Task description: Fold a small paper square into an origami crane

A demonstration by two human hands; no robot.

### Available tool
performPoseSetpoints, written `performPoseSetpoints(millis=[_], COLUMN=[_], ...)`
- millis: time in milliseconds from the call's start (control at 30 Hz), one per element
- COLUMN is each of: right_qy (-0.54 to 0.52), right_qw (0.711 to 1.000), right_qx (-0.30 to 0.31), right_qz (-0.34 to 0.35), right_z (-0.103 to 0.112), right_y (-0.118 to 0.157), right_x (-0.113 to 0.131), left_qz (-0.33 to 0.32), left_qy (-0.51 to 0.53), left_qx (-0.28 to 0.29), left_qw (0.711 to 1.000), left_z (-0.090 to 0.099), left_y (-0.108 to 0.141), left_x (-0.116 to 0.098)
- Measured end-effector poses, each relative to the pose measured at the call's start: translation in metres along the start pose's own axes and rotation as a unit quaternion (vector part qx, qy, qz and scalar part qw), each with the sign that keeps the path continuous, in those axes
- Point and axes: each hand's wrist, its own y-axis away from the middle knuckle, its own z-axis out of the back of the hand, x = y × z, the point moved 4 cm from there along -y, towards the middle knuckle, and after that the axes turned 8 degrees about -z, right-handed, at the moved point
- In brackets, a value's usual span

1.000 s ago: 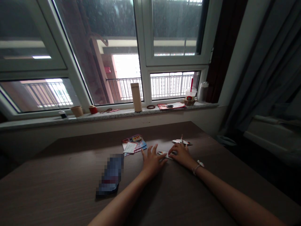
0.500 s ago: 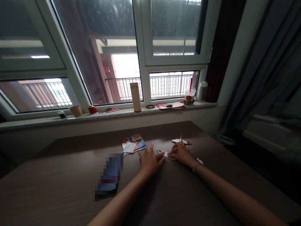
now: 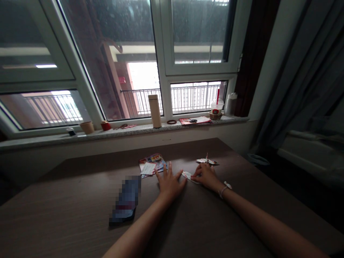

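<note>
A small folded piece of white printed paper (image 3: 187,175) lies on the table between my hands. My left hand (image 3: 170,182) has its fingers spread, with thumb and index at the paper's left end; it holds nothing. The fingers of my right hand (image 3: 207,176) are pinched together on the paper's right end, partly hiding it. Just beyond the right hand sits another folded paper piece (image 3: 206,161), winged and with an upright point, like a paper crane. Left of my left hand is a stack of colourful printed sheets (image 3: 158,164) with a white slip (image 3: 148,168) on top.
A blurred-out dark, phone-like object (image 3: 125,200) lies on the brown table (image 3: 67,200) at left. On the windowsill (image 3: 129,131) stand a beige flask (image 3: 154,111), paper cups, a drink cup with a red straw (image 3: 217,106), and scissors (image 3: 193,120) on red-edged papers.
My left hand has shifted slightly left, its thumb and index spreading further apart at the paper's left end. The paper's visible surface looks different. The right hand stays almost in place.
</note>
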Motion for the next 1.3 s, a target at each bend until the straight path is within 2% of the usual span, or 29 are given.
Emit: performPoseSetpoints(millis=[200,400,867,1133,1300], right_qy=[0.003,0.004,-0.009,-0.031,-0.027], right_qw=[1.0,1.0,1.0,0.997,0.994], right_qx=[-0.009,-0.012,-0.009,0.01,0.031], right_qz=[0.0,0.002,0.001,0.07,0.099], right_z=[-0.002,-0.002,-0.001,-0.006,-0.004], right_y=[0.001,0.002,0.003,0.011,0.014], right_x=[-0.001,-0.002,0.0,0.011,0.018], left_qz=[-0.019,-0.116,-0.062,-0.054,-0.096], left_qy=[0.008,0.034,-0.001,0.006,0.008], left_qx=[0.003,0.008,-0.013,0.007,-0.016], left_qw=[1.0,0.993,0.998,0.998,0.995], left_z=[-0.003,-0.001,0.003,-0.005,-0.003], left_y=[0.0,0.004,-0.002,-0.002,-0.001], left_x=[0.001,-0.006,0.004,0.007,0.004])
